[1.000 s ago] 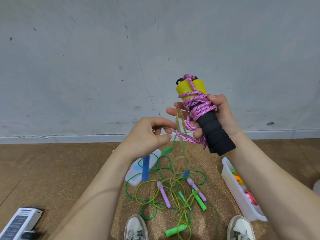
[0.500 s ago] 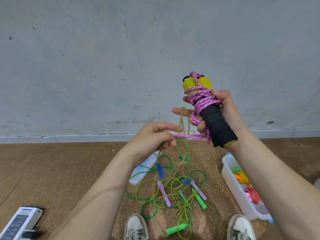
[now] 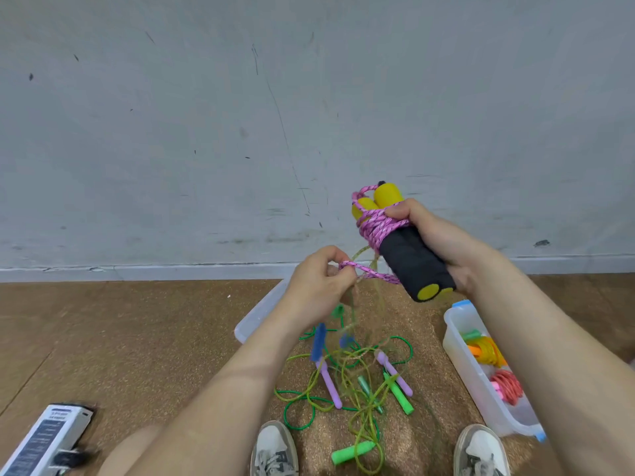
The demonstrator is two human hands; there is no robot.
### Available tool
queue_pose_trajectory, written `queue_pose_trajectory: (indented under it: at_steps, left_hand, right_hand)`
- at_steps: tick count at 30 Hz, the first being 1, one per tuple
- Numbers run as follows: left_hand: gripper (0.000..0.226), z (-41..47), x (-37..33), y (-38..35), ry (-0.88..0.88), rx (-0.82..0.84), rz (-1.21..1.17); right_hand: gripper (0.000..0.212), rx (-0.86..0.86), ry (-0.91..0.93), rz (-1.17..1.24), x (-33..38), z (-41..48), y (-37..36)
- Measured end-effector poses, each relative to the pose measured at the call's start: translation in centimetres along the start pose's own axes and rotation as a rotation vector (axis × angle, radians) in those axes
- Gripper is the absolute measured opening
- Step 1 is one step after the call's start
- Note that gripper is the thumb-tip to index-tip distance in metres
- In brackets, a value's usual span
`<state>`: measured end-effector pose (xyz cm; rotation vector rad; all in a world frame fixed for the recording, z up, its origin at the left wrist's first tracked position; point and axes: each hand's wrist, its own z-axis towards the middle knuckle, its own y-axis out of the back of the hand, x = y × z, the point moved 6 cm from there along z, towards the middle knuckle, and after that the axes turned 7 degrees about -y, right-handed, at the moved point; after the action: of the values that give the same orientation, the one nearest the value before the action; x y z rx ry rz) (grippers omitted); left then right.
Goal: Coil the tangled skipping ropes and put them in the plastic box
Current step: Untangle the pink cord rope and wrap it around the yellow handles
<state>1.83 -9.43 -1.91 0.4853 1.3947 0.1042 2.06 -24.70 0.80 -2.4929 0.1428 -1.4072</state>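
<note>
Bare indoor room: scuffed grey wall (image 3: 206,132), brown cork-like floor (image 3: 120,338).

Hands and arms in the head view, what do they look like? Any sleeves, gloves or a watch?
Both are bare. The left hand and right hand show no gloves or rings. The left forearm and right forearm run uncovered to the picture's bottom edge: no sleeve, watch, bracelet or marking shows on either.

Two hands (image 3: 319,283) (image 3: 436,235), one pink rope (image 3: 381,228), two foam handles (image 3: 410,261), two shoes (image 3: 275,448) (image 3: 481,453), one plastic box (image 3: 458,348), one lid (image 3: 257,317)
</note>
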Motion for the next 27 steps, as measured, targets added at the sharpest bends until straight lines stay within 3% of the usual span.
queue_pose_trajectory:
  at_steps: [3, 6, 11, 16, 20, 22, 24, 27]
  left_hand:
    - [0.017, 0.2, 0.8, 0.1, 0.143, -0.089, -0.352]
    - [0.020, 0.2, 0.6, 0.5, 0.181, -0.035, -0.431]
    - [0.020, -0.1, -0.4, 1.9, 0.093, 0.114, -0.024]
    - [0.010, 0.1, -0.5, 4.8, -0.014, 0.131, 0.171]
    - [0.004, 0.2, -0.8, 5.5, -0.085, 0.056, 0.077]
    - [0.009, 0.1, -1.0, 5.4, -0.049, 0.030, -0.104]
    - [0.010, -0.1, -1.1, 5.0, 0.024, 0.055, -0.291]
    - [0.010, -0.4, -1.3, 4.1, 0.046, 0.094, -0.325]
  right_hand:
    - [0.019, -0.091, 0.070, 0.115, 0.5, 0.1, 1.0]
    - [0.018, -0.162, 0.149, 0.208, 1.1, 0.3, 2.4]
    - [0.016, -0.239, 0.244, 0.295, 1.8, 0.5, 5.0]
    - [0.022, -0.400, 0.295, 0.241, 2.3, 0.2, 7.4]
    - [0.029, -0.221, 0.212, 0.118, 1.9, 0.4, 5.6]
    - [0.042, -0.157, 0.143, 0.015, 1.3, 0.2, 4.3]
    - [0.041, -0.064, 0.126, 0.006, 1.1, -0.3, 3.1]
    - [0.048, 0.166, 0.087, 0.040, 0.9, -1.1, 1.0]
